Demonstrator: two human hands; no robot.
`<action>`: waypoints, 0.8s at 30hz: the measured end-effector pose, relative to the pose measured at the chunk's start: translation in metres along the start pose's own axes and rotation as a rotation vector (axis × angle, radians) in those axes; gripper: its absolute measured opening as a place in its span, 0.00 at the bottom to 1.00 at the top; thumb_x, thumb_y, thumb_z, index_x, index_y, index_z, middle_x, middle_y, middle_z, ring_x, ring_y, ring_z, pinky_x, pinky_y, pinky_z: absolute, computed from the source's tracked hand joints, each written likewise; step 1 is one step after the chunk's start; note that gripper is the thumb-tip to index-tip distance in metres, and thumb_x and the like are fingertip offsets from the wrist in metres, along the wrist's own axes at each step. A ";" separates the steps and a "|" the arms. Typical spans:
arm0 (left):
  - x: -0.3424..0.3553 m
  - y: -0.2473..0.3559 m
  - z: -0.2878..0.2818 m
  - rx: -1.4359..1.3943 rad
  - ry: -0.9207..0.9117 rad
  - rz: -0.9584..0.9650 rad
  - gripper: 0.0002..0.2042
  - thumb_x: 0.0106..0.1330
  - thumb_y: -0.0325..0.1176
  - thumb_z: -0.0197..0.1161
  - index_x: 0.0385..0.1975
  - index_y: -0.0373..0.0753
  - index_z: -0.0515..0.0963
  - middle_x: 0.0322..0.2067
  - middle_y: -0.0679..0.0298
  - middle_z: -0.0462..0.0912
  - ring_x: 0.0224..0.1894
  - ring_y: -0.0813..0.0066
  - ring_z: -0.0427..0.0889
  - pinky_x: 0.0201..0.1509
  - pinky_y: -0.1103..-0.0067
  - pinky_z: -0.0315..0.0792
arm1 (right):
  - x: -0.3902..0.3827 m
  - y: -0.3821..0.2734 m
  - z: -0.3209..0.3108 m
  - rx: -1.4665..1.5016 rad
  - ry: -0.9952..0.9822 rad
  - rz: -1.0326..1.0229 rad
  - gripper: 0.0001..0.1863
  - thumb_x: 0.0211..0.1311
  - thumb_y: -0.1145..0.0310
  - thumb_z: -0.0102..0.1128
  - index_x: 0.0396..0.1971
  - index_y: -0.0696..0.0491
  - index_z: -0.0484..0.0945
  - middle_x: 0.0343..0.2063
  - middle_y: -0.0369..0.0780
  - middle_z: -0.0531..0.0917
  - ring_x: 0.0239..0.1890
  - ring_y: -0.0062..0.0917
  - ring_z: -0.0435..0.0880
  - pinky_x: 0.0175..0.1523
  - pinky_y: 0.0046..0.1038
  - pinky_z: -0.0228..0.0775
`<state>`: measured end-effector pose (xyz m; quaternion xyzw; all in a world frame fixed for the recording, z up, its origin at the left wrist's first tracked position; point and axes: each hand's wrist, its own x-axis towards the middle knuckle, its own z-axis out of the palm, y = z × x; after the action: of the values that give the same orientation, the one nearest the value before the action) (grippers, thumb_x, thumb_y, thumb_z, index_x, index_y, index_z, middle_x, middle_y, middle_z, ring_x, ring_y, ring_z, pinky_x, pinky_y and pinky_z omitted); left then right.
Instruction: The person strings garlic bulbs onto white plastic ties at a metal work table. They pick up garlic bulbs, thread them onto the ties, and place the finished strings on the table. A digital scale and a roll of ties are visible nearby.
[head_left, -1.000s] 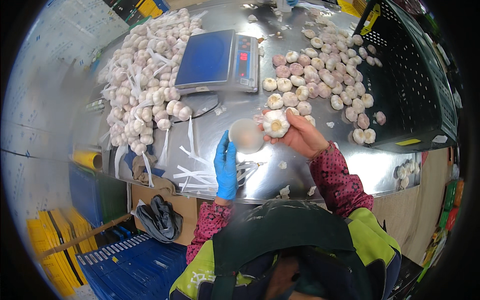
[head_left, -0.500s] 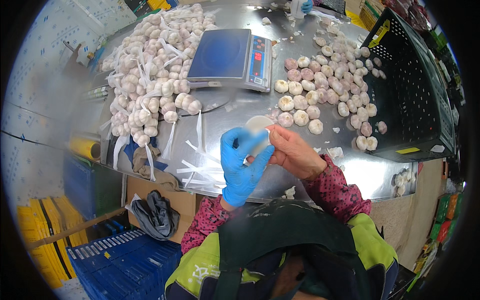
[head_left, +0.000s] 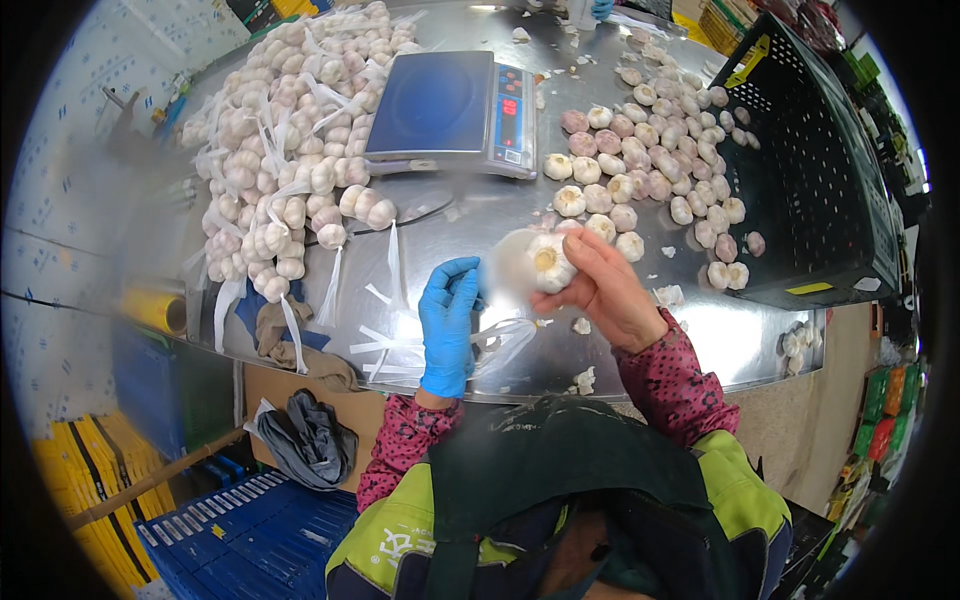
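Note:
My right hand [head_left: 610,295], bare, grips a white garlic bulb [head_left: 548,262] between thumb and fingers, its cut root end showing. Close to its left is my left hand [head_left: 450,320] in a blue glove, fingers curled in; what they hold, if anything, is blurred. A pale round object [head_left: 515,240] lies between the hands, smeared by a hazy patch. Beside the glove, loops of white netting [head_left: 515,345] spread over the metal table [head_left: 450,225]. Left of that are several loose white strips [head_left: 385,345].
Netted garlic [head_left: 290,150] is heaped at left, beside a blue-topped scale [head_left: 435,105]. Loose bulbs [head_left: 660,150] spread rightward to a tipped black crate [head_left: 810,190]. Peel scraps [head_left: 583,382] lie near the front edge. Blue crates [head_left: 260,535] stand below left.
The hands have drawn apart. My left hand moved left and down, my right slightly right. The garlic bulb now shows plainly in my right hand, and netting shows beside the glove.

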<state>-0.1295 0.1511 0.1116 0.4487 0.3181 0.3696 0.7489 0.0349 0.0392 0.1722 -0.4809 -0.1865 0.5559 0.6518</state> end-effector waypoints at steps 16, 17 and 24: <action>0.024 -0.047 -0.027 0.075 -0.087 -0.498 0.15 0.74 0.47 0.58 0.45 0.40 0.75 0.20 0.67 0.75 0.19 0.83 0.72 0.19 0.85 0.64 | 0.026 0.018 -0.027 -1.448 0.236 -0.688 0.29 0.59 0.68 0.66 0.61 0.55 0.71 0.58 0.51 0.75 0.59 0.46 0.73 0.62 0.43 0.64; 0.026 -0.049 -0.027 0.070 -0.118 -0.495 0.13 0.74 0.45 0.59 0.42 0.41 0.76 0.20 0.68 0.74 0.19 0.84 0.71 0.19 0.86 0.63 | 0.028 0.026 -0.033 -1.376 0.224 -0.634 0.31 0.59 0.68 0.65 0.63 0.56 0.69 0.58 0.51 0.75 0.59 0.47 0.73 0.62 0.42 0.64; 0.033 0.035 0.040 -0.035 -0.349 -0.241 0.04 0.69 0.32 0.63 0.38 0.39 0.78 0.20 0.73 0.72 0.19 0.88 0.66 0.21 0.87 0.56 | 0.036 0.046 -0.039 -1.062 0.175 -0.633 0.28 0.65 0.70 0.62 0.64 0.60 0.67 0.55 0.49 0.79 0.55 0.43 0.77 0.60 0.38 0.68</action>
<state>-0.0891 0.1721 0.1545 0.4516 0.2282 0.1996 0.8391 0.0517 0.0517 0.1048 -0.7045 -0.5170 0.1255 0.4697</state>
